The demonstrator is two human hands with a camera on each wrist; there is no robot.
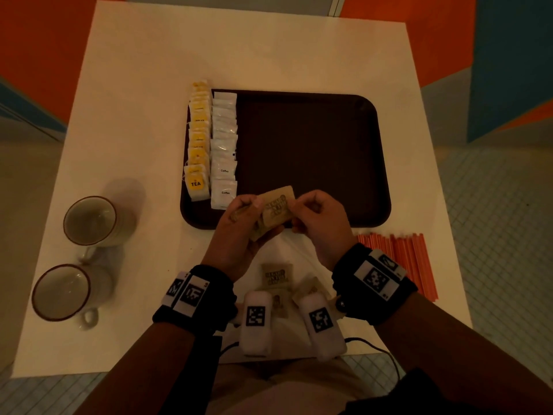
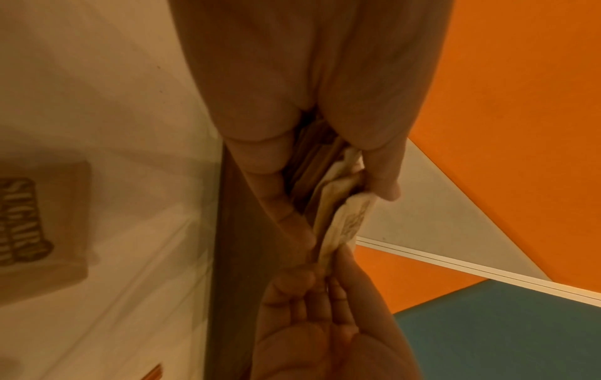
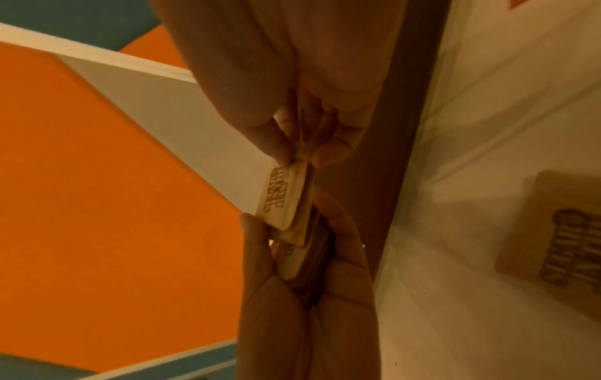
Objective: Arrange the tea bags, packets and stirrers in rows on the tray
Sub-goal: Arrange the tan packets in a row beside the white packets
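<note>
A dark brown tray point(image 1: 314, 151) lies mid-table. Along its left edge runs a row of yellow tea bags point(image 1: 199, 136), with a row of white coffee packets point(image 1: 224, 145) beside it. Over the tray's front left corner my left hand point(image 1: 250, 212) grips a small stack of brown sugar packets point(image 1: 276, 208). My right hand point(image 1: 299, 209) pinches the right edge of the top packet. The right wrist view shows that top packet point(image 3: 283, 195) lifted off the stack. More sugar packets point(image 1: 276, 275) lie loose on the table near me. Orange stirrers point(image 1: 401, 256) lie off the tray at front right.
Two mugs point(image 1: 89, 220) point(image 1: 61, 292) stand at the table's left front. Two white marker blocks point(image 1: 257, 322) point(image 1: 321, 324) sit at the near edge among the loose packets. The tray's middle and right are bare.
</note>
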